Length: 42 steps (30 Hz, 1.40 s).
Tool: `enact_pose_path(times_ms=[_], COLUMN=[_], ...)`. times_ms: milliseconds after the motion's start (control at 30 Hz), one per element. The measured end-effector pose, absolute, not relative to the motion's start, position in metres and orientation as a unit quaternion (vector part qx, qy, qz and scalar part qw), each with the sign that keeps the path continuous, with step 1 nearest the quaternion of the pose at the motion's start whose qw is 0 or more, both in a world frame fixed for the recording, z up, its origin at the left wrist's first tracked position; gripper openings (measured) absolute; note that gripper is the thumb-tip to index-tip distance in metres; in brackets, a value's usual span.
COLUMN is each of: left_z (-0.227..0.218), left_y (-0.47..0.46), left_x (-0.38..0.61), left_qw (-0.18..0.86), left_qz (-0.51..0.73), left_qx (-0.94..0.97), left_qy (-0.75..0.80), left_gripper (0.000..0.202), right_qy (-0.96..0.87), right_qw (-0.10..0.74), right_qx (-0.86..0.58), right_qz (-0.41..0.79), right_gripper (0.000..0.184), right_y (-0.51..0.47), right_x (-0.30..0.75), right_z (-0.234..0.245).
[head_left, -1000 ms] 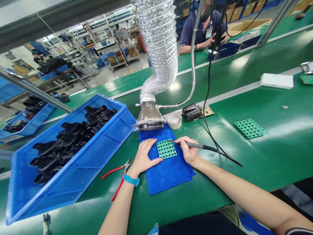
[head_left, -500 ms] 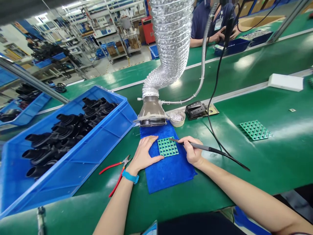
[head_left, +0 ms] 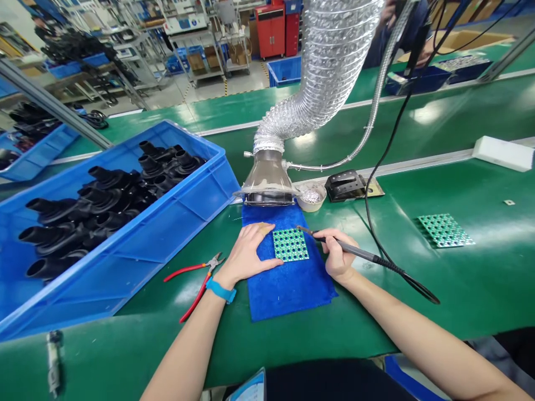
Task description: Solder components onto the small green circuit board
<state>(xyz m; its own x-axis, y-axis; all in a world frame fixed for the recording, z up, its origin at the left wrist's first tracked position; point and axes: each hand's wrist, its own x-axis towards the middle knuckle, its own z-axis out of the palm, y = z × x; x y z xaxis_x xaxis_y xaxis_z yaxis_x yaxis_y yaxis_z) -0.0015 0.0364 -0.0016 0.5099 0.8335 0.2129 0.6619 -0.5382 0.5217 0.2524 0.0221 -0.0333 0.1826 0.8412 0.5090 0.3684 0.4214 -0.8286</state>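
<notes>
A green circuit board (head_left: 291, 245) with rows of dark round spots lies on a blue cloth (head_left: 288, 289). My left hand (head_left: 247, 253) steadies its left side, thumb at the lower corner and fingertips by the upper one. In my right hand (head_left: 339, 256) is a soldering iron (head_left: 355, 250), gripped like a pen. Its tip is at the board's upper right edge; whether it touches is unclear. Red-handled cutters (head_left: 205, 278) lie spread left of my left wrist. Behind the board stand a fume hood (head_left: 268, 178) and a small bowl (head_left: 311, 201) of silvery material.
A blue bin (head_left: 184, 195) of black rubber-like parts fills the left. Another circuit board (head_left: 445, 230) lies on the right. A dark metal holder (head_left: 346, 185) sits behind the iron's cable (head_left: 371, 217). A white box (head_left: 504, 153) and a co-worker (head_left: 388, 33) are farther back.
The iron's tip has shifted from over the board's upper right part to its upper edge. The left hand keeps its place at the board. The camera view has shifted.
</notes>
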Motion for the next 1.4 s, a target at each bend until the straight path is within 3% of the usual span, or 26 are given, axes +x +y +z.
enact_pose_path(times_ms=[200, 367, 467, 667, 967, 1400], left_z=[-0.002, 0.006, 0.009, 0.005, 0.002, 0.016], left_y=[0.036, 0.032, 0.029, 0.026, 0.025, 0.012], left_x=[-0.003, 0.002, 0.009, 0.015, 0.014, 0.023], left_qw=[0.197, 0.195, 0.185, 0.178, 0.199, 0.085], left_qz=[0.23, 0.225, 0.203, 0.191, 0.242, 0.282], left_qx=[0.843, 0.851, 0.867, 0.869, 0.833, 0.879], left_qy=[0.444, 0.432, 0.416, 0.421, 0.455, 0.376], left_gripper=[0.083, 0.088, 0.094, 0.081, 0.079, 0.081], right_qy=[-0.535, -0.581, -0.614, -0.59, -0.636, -0.633], right_qw=[0.662, 0.608, 0.552, 0.589, 0.543, 0.576], right_qx=[-0.502, -0.536, -0.554, -0.539, -0.516, -0.469], right_qz=[0.15, 0.077, 0.11, 0.117, 0.185, 0.221], right_gripper=[0.029, 0.027, 0.024, 0.027, 0.031, 0.04], right_y=[0.035, 0.046, 0.05, 0.044, 0.034, 0.033], right_x=[0.258, 0.26, 0.26, 0.256, 0.239, 0.235], right_z=[-0.017, -0.01, -0.012, -0.011, -0.012, -0.016])
